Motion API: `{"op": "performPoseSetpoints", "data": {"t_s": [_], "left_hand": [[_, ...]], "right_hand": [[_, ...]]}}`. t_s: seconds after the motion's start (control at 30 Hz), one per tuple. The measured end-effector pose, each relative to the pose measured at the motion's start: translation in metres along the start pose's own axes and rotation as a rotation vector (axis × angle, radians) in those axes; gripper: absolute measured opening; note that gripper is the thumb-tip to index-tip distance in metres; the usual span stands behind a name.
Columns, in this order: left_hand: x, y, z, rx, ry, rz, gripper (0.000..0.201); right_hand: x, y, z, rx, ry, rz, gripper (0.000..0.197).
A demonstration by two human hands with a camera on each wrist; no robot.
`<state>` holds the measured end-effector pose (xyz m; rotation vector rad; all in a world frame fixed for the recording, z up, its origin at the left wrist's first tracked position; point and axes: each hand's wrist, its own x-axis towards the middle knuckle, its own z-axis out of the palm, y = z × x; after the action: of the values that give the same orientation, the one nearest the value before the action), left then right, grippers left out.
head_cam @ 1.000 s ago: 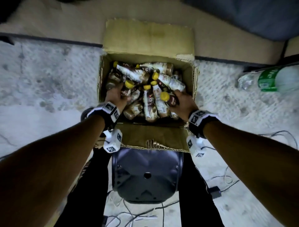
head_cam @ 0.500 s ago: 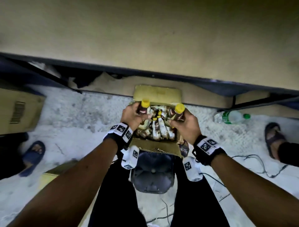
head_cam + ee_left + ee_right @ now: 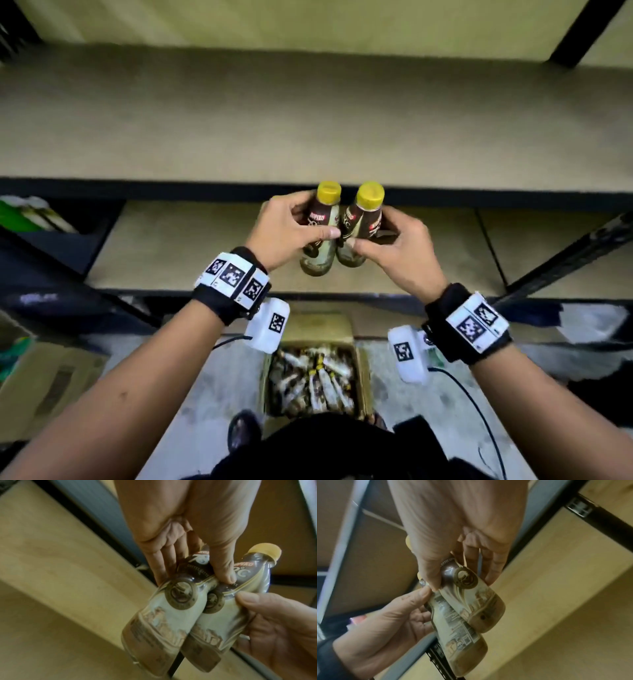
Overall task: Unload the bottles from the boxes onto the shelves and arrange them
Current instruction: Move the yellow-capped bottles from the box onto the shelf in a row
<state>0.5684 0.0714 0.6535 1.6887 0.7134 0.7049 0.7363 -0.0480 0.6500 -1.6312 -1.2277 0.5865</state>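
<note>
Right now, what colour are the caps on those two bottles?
Yellow caps on both brown-labelled plastic bottles; head view shows it best.

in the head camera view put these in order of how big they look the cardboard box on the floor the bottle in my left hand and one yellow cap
1. Cardboard box, though it is farther from the camera.
2. Bottle in the left hand.
3. Yellow cap, plainly smallest.

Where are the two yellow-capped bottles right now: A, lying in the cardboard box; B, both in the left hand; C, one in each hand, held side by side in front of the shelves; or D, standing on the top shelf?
C: the left hand grips one bottle and the right hand grips the other bottle.
</note>
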Motion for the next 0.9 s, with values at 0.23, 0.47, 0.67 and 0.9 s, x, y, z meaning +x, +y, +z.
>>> {"op": "performPoseSetpoints", "data": {"t_s": [0.23, 0.47, 0.67, 0.9], "left_hand": [[0.033, 0.079, -0.023, -0.018, 0.111, 0.233, 0.040], [0.052, 0.090, -0.032, -0.055, 0.234, 0.244, 0.029], [0.069, 0.092, -0.032, 0.068, 0.285, 0.210, 0.028], [0.072, 0.106, -0.047, 0.230, 0.380, 0.111, 0.032]], "right_hand": [[0.047, -0.073, -0.038, 0.033, 0.042, -0.168, 0.045], [0.100, -0.070, -0.031, 0.005, 0.015, -0.128, 0.050], [0.121, -0.068, -0.038, -0.085, -0.092, -0.154, 0.046], [0.147, -0.089, -0.050, -0.220, -0.257, -0.320, 0.047]]}}
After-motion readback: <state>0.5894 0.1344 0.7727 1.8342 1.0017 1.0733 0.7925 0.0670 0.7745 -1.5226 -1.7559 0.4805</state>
